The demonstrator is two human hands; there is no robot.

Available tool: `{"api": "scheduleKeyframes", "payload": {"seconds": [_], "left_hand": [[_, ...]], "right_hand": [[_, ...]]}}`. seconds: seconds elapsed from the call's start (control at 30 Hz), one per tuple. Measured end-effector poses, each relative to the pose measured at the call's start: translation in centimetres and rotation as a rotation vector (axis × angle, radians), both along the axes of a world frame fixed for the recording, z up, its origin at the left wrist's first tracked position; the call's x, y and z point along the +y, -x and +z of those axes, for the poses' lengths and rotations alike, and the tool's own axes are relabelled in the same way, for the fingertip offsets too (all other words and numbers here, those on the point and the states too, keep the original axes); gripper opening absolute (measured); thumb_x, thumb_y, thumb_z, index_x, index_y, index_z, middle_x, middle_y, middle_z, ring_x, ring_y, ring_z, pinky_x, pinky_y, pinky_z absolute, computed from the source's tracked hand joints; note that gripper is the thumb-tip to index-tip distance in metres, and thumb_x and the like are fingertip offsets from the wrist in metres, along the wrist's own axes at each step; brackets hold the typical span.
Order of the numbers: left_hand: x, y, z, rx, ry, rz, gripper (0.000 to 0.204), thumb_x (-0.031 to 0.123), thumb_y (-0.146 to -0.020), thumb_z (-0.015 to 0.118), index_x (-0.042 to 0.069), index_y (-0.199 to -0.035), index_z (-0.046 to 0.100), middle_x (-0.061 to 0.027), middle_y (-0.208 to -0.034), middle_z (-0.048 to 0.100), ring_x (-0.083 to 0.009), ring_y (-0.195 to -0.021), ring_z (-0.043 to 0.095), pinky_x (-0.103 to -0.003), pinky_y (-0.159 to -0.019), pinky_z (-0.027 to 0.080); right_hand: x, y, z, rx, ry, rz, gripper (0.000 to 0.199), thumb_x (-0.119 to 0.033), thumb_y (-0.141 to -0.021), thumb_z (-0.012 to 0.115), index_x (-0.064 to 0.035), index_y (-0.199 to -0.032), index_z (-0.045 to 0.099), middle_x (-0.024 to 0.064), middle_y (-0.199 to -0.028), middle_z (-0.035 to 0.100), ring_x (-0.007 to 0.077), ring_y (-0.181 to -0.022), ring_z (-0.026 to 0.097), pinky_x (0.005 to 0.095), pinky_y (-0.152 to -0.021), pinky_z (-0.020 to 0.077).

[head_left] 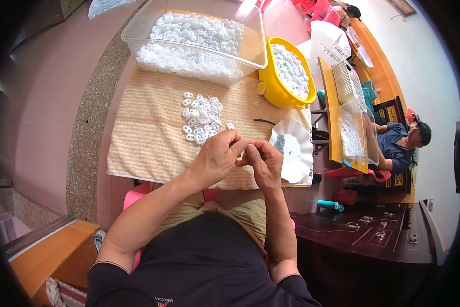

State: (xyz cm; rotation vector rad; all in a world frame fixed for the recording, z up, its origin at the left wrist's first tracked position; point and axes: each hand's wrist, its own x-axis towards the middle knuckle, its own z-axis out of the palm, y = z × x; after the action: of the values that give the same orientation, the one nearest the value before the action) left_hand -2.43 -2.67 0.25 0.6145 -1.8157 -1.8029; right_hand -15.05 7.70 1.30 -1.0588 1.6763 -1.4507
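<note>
My left hand (215,157) and my right hand (264,162) meet above the front of the towel-covered table, fingertips pinched together. Whatever they hold is too small and too covered by the fingers to make out. Just beyond my left hand lies a loose pile of small white oval plastic pieces (203,113) with two holes each. One such piece (230,126) sits apart, close to my left knuckles. Beside my right hand is a white wavy-rimmed dish (297,165) with a small heap of tiny grey parts (279,143) in it.
A clear plastic bin (189,45) full of white pieces stands at the back. Right of it is a yellow tub (272,88) of white pieces. A thin black strip (264,121) lies near the dish. At the right, another person (398,146) sits at a bench with a clear bin (360,153).
</note>
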Motion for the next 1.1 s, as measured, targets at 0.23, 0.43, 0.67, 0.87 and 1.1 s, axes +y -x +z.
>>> {"api": "scheduleKeyframes", "payload": {"seconds": [0.23,0.43,0.67,0.87,1.1], "left_hand": [[-0.02,0.09,-0.33,0.024,-0.016,-0.051,0.021,0.018,-0.096,0.054,-0.003,-0.094,0.057,-0.0058,-0.084,0.061,-0.0101,-0.076,0.059,-0.027,-0.066,0.053],[-0.04,0.06,-0.13,0.041,-0.011,-0.069,0.020,0.016,-0.096,0.054,-0.003,-0.095,0.057,-0.0055,-0.085,0.060,-0.0101,-0.076,0.059,-0.026,-0.067,0.053],[0.10,0.09,-0.20,0.069,-0.046,-0.089,0.018,0.015,-0.096,0.054,-0.003,-0.094,0.056,-0.0052,-0.085,0.060,-0.0098,-0.075,0.059,-0.026,-0.066,0.053],[0.38,0.03,0.24,0.083,0.024,0.006,0.021,0.017,-0.093,0.056,-0.004,-0.088,0.057,-0.0156,-0.077,0.062,-0.0254,-0.070,0.061,-0.036,-0.063,0.048],[0.34,0.02,-0.17,0.050,0.098,0.025,0.025,0.021,-0.098,0.049,-0.003,-0.090,0.056,-0.0069,-0.076,0.058,-0.0128,-0.070,0.057,-0.028,-0.063,0.049]], "right_hand": [[0.15,0.30,-0.37,0.019,-0.002,-0.021,0.019,-0.013,-0.098,0.052,0.0055,-0.096,0.058,0.0059,-0.075,0.062,0.0105,-0.064,0.061,0.0260,-0.062,0.0562],[0.25,0.32,-0.35,-0.032,-0.001,-0.023,0.020,-0.015,-0.098,0.052,0.0048,-0.096,0.058,0.0058,-0.074,0.062,0.0105,-0.064,0.061,0.0263,-0.063,0.0562],[0.33,0.27,-0.07,-0.105,-0.013,-0.017,0.020,-0.016,-0.098,0.053,0.0029,-0.097,0.058,0.0049,-0.074,0.062,0.0103,-0.064,0.061,0.0266,-0.064,0.0562],[0.37,0.37,-0.23,-0.186,0.010,0.000,0.016,-0.012,-0.096,0.055,0.0037,-0.096,0.058,0.0039,-0.077,0.061,0.0100,-0.067,0.060,0.0252,-0.064,0.0542],[0.15,-0.38,-0.24,0.095,-0.001,-0.050,0.015,-0.010,-0.097,0.054,0.0037,-0.093,0.057,0.0036,-0.075,0.058,0.0091,-0.066,0.059,0.0240,-0.063,0.0533]]}}
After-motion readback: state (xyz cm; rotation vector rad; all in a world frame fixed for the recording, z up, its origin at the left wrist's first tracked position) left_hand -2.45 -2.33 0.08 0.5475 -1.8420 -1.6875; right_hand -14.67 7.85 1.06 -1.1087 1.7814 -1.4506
